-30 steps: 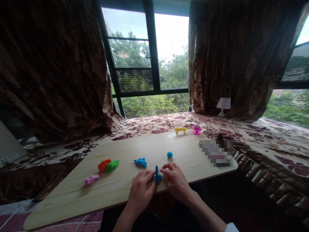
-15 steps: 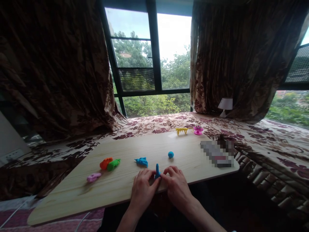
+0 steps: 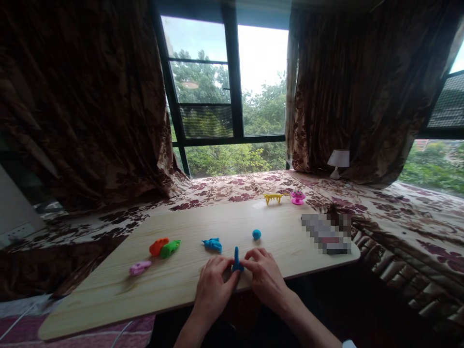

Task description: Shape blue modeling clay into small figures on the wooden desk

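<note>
A small blue modelling clay figure [image 3: 237, 256] stands near the front edge of the wooden table, its thin neck pointing up from a wider base. From the left, my left hand [image 3: 214, 282] pinches the base with thumb and fingers. My right hand [image 3: 264, 271] presses its fingertips against the other side, the remaining fingers curled. Just beyond lies a blue clay ball [image 3: 256, 234]. A crumpled blue clay piece [image 3: 212, 245] with a pointed tip rests to the left of it. The underside of the figure is hidden by my thumbs.
Orange clay [image 3: 158, 246], green clay [image 3: 170, 248] and a pink clay piece [image 3: 139, 268] lie on the table's left side. At the far edge stand a yellow clay figure [image 3: 273, 198] and a pink stand [image 3: 297, 197]. A blurred-out object [image 3: 326, 234] occupies the right end.
My right fingertips, a little apart from the figure a second ago, now touch it. The figure stays upright between both hands. The camera view has shifted slightly.
</note>
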Demonstrator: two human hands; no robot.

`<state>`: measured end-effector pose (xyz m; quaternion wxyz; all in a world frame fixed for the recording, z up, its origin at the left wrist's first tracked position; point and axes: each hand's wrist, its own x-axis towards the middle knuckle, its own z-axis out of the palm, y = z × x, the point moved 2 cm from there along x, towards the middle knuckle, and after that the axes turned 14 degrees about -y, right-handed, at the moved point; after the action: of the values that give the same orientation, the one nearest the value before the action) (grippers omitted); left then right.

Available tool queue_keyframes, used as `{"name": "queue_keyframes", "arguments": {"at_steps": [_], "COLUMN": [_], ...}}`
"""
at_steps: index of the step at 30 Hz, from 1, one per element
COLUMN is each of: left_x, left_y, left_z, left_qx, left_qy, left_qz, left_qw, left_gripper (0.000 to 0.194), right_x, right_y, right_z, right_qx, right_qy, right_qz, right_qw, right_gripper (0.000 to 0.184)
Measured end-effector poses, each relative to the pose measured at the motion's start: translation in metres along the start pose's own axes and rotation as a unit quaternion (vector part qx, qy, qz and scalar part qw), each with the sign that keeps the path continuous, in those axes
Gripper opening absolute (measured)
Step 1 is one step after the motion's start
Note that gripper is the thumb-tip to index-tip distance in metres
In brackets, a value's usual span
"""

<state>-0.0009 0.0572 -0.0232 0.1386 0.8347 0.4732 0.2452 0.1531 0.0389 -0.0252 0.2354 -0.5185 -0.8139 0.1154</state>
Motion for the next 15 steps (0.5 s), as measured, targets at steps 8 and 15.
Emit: {"name": "queue_keyframes", "arguments": {"at_steps": [8,15], "left_x": [-0.001,0.002], "left_y": [0.002,0.002], "left_z": [-0.001,0.001], "left_qx": [0.021,0.019], "left_qy": [-0.012,0.007], "left_qz": [-0.004,-0.017], "left_qw": [1.000,1.000], "left_gripper": [0.017,0.017], "right_x": [-0.011,-0.015], "right_y": [0.001,-0.009], "right_z": [-0.003,0.003], "right_qx": [0.000,-0.011], "right_qy": [0.010,0.008], "right_qz": [0.009,0.008], "right_qw": [1.000,1.000], "right_gripper": [0.063,0.045]}}
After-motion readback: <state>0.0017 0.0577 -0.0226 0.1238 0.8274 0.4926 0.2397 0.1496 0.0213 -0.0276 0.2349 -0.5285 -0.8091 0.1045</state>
